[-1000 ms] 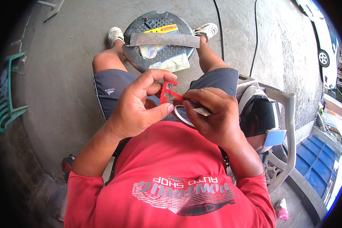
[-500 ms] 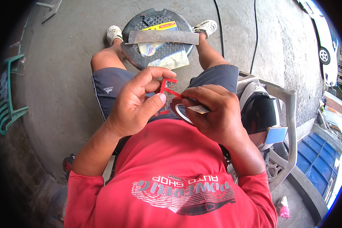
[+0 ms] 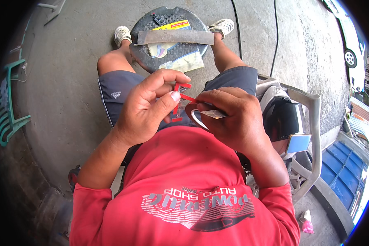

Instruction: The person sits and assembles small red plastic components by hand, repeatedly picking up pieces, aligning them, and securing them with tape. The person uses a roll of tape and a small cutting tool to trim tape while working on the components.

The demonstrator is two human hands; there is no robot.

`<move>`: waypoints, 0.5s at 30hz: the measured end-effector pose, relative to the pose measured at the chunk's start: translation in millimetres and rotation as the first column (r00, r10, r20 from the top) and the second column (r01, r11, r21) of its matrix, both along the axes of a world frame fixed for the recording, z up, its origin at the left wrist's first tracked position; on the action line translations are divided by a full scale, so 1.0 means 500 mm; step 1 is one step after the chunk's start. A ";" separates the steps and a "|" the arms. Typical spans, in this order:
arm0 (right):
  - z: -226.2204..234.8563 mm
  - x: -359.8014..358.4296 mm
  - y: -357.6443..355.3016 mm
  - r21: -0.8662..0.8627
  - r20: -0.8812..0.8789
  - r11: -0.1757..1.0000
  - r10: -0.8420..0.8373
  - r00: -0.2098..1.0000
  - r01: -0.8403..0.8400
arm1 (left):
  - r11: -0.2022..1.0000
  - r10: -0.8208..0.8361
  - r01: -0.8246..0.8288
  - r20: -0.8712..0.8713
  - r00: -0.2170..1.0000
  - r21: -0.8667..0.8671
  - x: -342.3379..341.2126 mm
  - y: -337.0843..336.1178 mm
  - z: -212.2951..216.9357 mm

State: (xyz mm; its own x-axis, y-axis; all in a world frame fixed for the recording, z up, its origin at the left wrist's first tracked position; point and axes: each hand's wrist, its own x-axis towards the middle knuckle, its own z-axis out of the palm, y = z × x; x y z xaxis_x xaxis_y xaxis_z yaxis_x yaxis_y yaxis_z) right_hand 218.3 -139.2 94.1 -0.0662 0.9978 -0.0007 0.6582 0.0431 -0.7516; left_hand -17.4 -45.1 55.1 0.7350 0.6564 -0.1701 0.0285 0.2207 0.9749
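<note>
My left hand (image 3: 146,107) pinches a small clear piece edged with red strips (image 3: 177,119) between thumb and fingers; its thumb covers part of the edge. From there a narrow red tape strip (image 3: 188,98) stretches to the fingertips of my right hand (image 3: 238,114). That hand is closed around a tape roll (image 3: 198,121) with a pale inner ring. A thin flat blade-like piece (image 3: 214,114) also sticks out of its grip, and its exact kind cannot be made out. Both hands are above my lap, close together.
Beyond my knees stands a round black stool (image 3: 145,55) bearing a translucent curved strip (image 3: 174,37), a yellow card (image 3: 177,25) and small dark bits. A pale plastic chair (image 3: 314,135) is at my right with a black-and-white helmet-like object (image 3: 285,119). Cables (image 3: 238,37) cross the concrete floor.
My left thumb has shifted slightly up along the piece, and red edging now shows below it. The strip between the hands lies a little flatter. The right hand has barely moved.
</note>
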 end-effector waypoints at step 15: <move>0.012 0.006 0.002 -0.028 0.049 0.998 0.055 0.997 -0.053 | 1.000 0.017 -0.017 -0.029 0.999 0.020 0.007 -0.003 0.001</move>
